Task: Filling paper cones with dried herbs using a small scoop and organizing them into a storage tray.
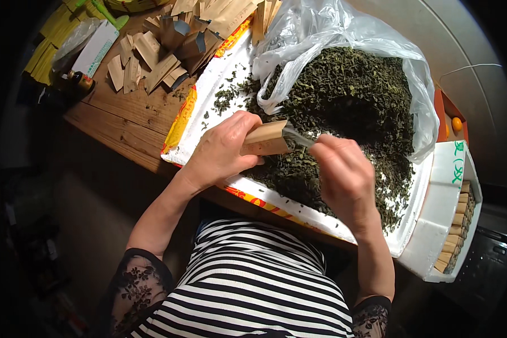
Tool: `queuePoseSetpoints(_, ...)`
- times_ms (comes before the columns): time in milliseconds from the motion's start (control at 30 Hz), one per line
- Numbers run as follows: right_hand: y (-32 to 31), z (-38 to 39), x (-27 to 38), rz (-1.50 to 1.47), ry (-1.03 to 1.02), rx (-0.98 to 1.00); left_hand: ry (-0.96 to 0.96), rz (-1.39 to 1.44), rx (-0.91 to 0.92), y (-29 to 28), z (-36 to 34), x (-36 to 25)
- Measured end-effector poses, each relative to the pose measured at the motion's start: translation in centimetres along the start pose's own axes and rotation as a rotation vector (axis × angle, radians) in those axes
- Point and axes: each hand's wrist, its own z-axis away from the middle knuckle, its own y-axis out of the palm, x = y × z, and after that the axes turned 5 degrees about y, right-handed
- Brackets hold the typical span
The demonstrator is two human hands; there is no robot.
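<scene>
While your left hand wraps its fingers round a brown paper packet near the frame's centre, mouth facing right, your right hand pinches a slim grey utensil at that mouth, above dried leaves on a white foam tray; loose packets crowd the bench, upper left.

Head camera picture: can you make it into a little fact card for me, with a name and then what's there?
Left grip: closed around a brown paper packet
Right grip: holding a thin grey tool at the packet's mouth; too blurred to name
Pile: dark green leaves, in a clear plastic bag and spilled onto a white tray
Upper left: more packets on a wooden table
</scene>
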Motion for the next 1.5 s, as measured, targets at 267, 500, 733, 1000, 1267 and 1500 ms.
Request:
queuePoseSetpoints(267,-2.7,1.8,-2.2,0.133,0.020,-0.123,0.024,-0.201,-0.017,-2.4,0.4,0.3)
queuePoseSetpoints(500,-4.2,5.2,-3.7,0.352,0.251,0.072,0.159,-0.671,0.014,-4.8,-0.5,1.6)
queuePoseSetpoints(733,-0.7,4.3,-3.3,0.094,0.252,-0.016,0.235,-0.615,0.098,-3.4,-1.8,1.5)
queuePoseSetpoints(1000,-0.4,4.6,-3.7,-0.264,0.517,-0.050,0.189,-0.391,0.195,-1.3,-1.8,0.0)
queuePoseSetpoints(1267,-1.0,3.4,-2.1,-0.199,0.380,-0.038,0.131,-0.305,0.187,-0.7,-1.8,-1.1)
queuePoseSetpoints(1500,-0.8,1.7,0.7,0.160,-0.143,-0.039,0.126,-0.138,0.097,0.2,-1.1,-0.6)
